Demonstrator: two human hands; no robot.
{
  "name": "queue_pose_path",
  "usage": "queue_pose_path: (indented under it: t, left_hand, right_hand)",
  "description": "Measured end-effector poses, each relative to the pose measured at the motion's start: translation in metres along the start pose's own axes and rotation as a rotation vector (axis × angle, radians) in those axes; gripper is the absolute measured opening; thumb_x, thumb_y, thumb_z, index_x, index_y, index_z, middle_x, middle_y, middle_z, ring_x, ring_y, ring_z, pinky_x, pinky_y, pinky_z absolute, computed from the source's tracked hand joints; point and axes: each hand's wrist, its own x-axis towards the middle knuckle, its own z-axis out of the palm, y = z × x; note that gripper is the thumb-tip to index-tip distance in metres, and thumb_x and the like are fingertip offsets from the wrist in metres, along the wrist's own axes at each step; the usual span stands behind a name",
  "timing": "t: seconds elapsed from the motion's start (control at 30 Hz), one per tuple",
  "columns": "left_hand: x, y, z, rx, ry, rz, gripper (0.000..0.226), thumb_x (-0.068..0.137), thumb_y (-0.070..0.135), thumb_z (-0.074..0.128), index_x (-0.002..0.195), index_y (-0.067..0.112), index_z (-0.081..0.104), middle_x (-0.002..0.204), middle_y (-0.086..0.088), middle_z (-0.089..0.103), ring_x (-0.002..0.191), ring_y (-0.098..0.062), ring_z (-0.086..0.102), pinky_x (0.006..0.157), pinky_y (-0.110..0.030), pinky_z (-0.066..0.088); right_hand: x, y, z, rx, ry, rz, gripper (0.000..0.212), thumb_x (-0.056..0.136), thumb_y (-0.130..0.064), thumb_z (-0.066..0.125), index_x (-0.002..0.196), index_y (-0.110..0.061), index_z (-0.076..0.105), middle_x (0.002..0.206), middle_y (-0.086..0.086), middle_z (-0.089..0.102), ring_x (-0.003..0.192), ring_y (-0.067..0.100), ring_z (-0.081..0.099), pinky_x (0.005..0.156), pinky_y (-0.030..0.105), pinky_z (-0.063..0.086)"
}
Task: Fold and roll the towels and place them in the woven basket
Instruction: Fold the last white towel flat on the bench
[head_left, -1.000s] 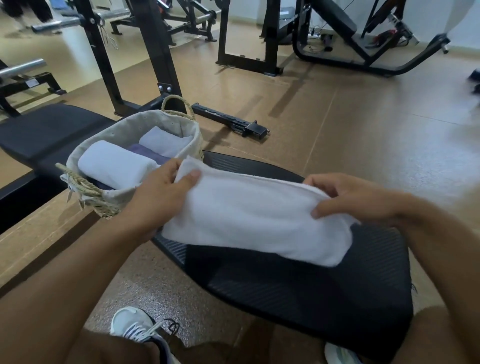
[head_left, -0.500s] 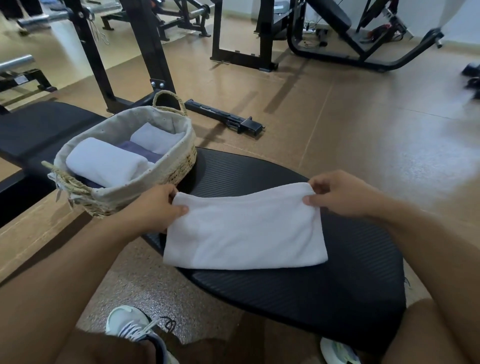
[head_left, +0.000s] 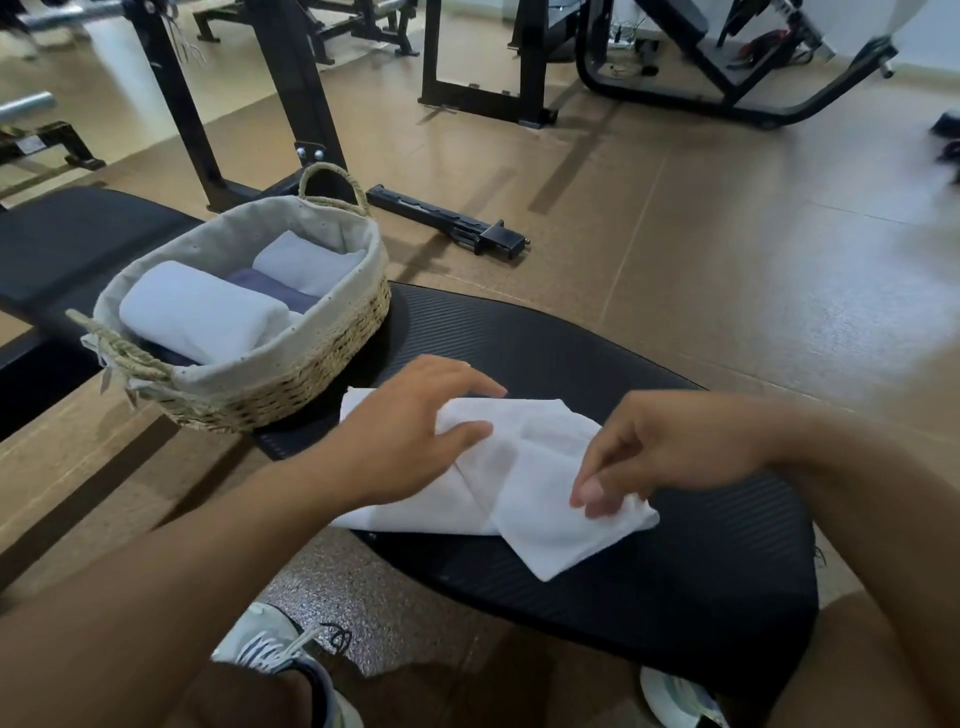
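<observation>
your left hand (head_left: 410, 436) presses flat on the white towel (head_left: 524, 483), fingers straight, thumb tucked under a fold. your right hand (head_left: 670, 452) pinches the towel's near right corner with curled fingertips. the towel lies half folded in the middle of the black bench pad (head_left: 675, 571). the woven basket (head_left: 291, 374) sits on the pad's far left edge, holding two rolled white towels (head_left: 197, 312) over a darker one.

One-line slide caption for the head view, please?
Left hand presses white towel on black pad while right hand folds its corner; woven basket beside.
</observation>
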Motion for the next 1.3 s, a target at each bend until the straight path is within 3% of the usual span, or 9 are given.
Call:
queue_pose_path:
  t: [0.1, 0.2, 0.37, 0.57, 0.73, 0.9, 1.0, 1.2, 1.3]
  left_hand:
    - [0.0, 0.002, 0.013, 0.046, -0.095, 0.027, 0.031, 0.092, 0.038, 0.069, 0.122, 0.03, 0.069, 0.13, 0.017, 0.062, 0.133, -0.004, 0.041, 0.114, -0.025, 0.032]
    - [-0.001, 0.0, 0.022, 0.142, -0.17, 0.027, 0.038, 0.091, 0.041, 0.07, 0.128, 0.031, 0.065, 0.135, 0.016, 0.058, 0.137, -0.005, 0.036, 0.115, -0.021, 0.026]
    - [0.0, -0.002, 0.027, 0.179, -0.177, -0.016, 0.049, 0.092, 0.045, 0.067, 0.138, 0.031, 0.056, 0.141, 0.014, 0.053, 0.137, -0.004, 0.035, 0.113, -0.02, 0.025]
    - [0.002, -0.003, 0.034, 0.244, -0.274, -0.113, 0.065, 0.095, 0.052, 0.059, 0.152, 0.028, 0.04, 0.156, 0.01, 0.041, 0.145, -0.008, 0.03, 0.121, -0.027, 0.022]
    - [0.005, -0.003, 0.036, 0.26, -0.277, -0.131, 0.066, 0.094, 0.053, 0.06, 0.151, 0.026, 0.042, 0.155, 0.009, 0.042, 0.145, -0.011, 0.032, 0.12, -0.031, 0.024]
    - [0.005, -0.002, 0.035, 0.272, -0.287, -0.13, 0.063, 0.094, 0.052, 0.06, 0.149, 0.027, 0.044, 0.154, 0.01, 0.043, 0.143, -0.012, 0.033, 0.12, -0.032, 0.025]
    - [0.006, -0.001, 0.033, 0.263, -0.296, -0.125, 0.061, 0.094, 0.052, 0.06, 0.148, 0.029, 0.044, 0.152, 0.011, 0.043, 0.142, -0.011, 0.034, 0.119, -0.031, 0.025]
    - [0.007, 0.0, 0.032, 0.275, -0.307, -0.134, 0.062, 0.094, 0.057, 0.057, 0.148, 0.029, 0.045, 0.153, 0.012, 0.043, 0.141, -0.011, 0.036, 0.118, -0.03, 0.025]
    - [0.007, 0.002, 0.032, 0.255, -0.294, -0.148, 0.065, 0.091, 0.065, 0.054, 0.146, 0.03, 0.048, 0.151, 0.013, 0.045, 0.14, -0.01, 0.036, 0.118, -0.029, 0.025]
  right_hand:
    - [0.005, 0.021, -0.013, -0.028, 0.272, 0.084, 0.006, 0.091, -0.027, 0.074, 0.093, -0.031, 0.076, 0.082, -0.014, 0.077, 0.078, 0.0, 0.072, 0.075, 0.022, 0.053]
    - [0.014, 0.042, -0.021, -0.079, 0.464, 0.166, 0.012, 0.087, -0.024, 0.076, 0.088, -0.035, 0.072, 0.075, -0.017, 0.075, 0.068, -0.004, 0.068, 0.065, 0.017, 0.046]
    - [0.033, 0.041, -0.013, -0.02, 0.493, 0.078, 0.011, 0.084, -0.035, 0.079, 0.094, -0.037, 0.073, 0.079, -0.017, 0.074, 0.069, -0.006, 0.065, 0.065, 0.015, 0.044]
    - [0.062, 0.028, 0.003, -0.239, 0.453, 0.033, 0.021, 0.084, -0.036, 0.078, 0.104, -0.037, 0.07, 0.084, -0.015, 0.066, 0.08, 0.004, 0.061, 0.074, 0.027, 0.052]
    - [0.059, 0.025, -0.006, -0.19, 0.44, 0.023, 0.014, 0.083, -0.035, 0.079, 0.081, -0.031, 0.066, 0.081, -0.013, 0.065, 0.076, 0.004, 0.059, 0.071, 0.026, 0.049]
    - [0.026, 0.041, -0.02, 0.005, 0.419, 0.036, 0.017, 0.081, -0.026, 0.082, 0.081, -0.019, 0.066, 0.073, -0.005, 0.072, 0.06, 0.001, 0.059, 0.066, 0.027, 0.047]
    - [0.013, 0.054, -0.026, 0.133, 0.508, 0.077, 0.014, 0.084, -0.018, 0.078, 0.088, -0.011, 0.066, 0.074, 0.005, 0.075, 0.061, 0.006, 0.066, 0.066, 0.031, 0.052]
    - [0.033, 0.074, -0.028, 0.07, 0.81, 0.253, 0.011, 0.086, -0.016, 0.076, 0.079, -0.016, 0.068, 0.065, -0.005, 0.071, 0.047, -0.006, 0.061, 0.057, 0.02, 0.042]
    - [0.033, 0.072, -0.033, 0.076, 0.735, 0.319, 0.013, 0.084, -0.026, 0.08, 0.081, -0.018, 0.07, 0.066, -0.004, 0.073, 0.052, -0.001, 0.065, 0.057, 0.023, 0.049]
